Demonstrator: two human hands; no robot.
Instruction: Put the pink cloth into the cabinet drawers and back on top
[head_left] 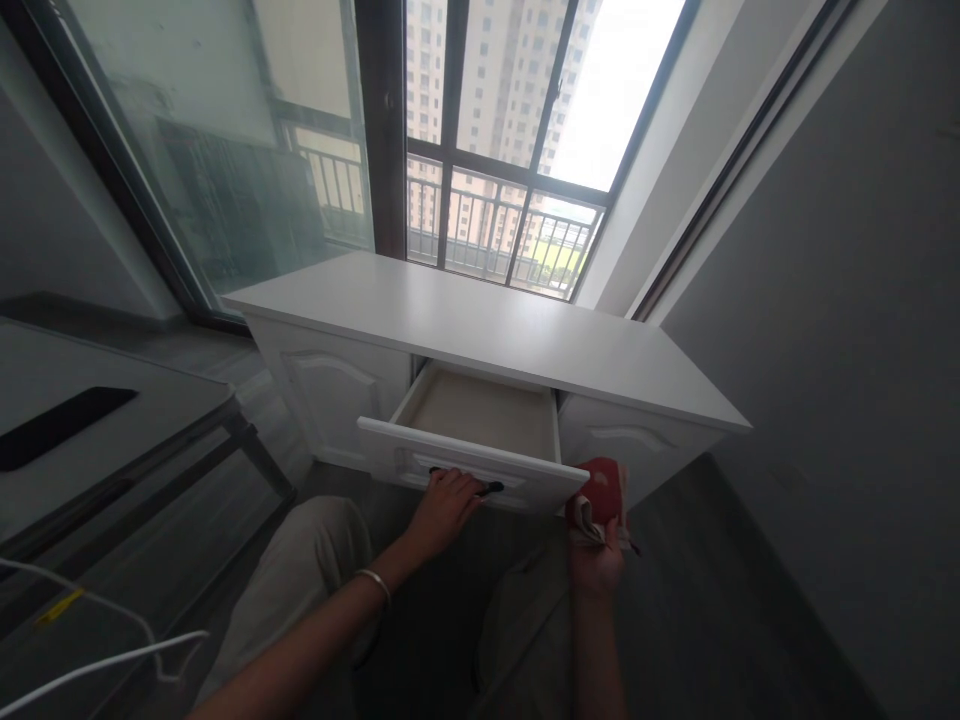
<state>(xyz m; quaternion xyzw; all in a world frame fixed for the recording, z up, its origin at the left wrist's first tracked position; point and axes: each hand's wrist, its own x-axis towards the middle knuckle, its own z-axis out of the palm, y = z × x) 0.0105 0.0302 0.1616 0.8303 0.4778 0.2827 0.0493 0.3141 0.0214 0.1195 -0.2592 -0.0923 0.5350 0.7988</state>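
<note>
A white drawer [480, 405] is pulled out from the middle of the long white cabinet [495, 310], its inside showing a bare pale bottom. My left hand [446, 505], with a bangle on the wrist, has its fingers wrapped over the dark drawer handle [491, 488]. Near the right end of the drawer front, my right hand [598, 562] grips a bunched red and beige cloth [602, 490]. Part of that cloth overlaps the drawer's corner in view; whether they touch I cannot tell.
To the left stands a table [172, 400] with a dark flat object [67, 420] on it. A white cable [105, 665] runs at lower left. Behind the cabinet are glass doors [225, 140] and a window; a wall [817, 330] rises at right.
</note>
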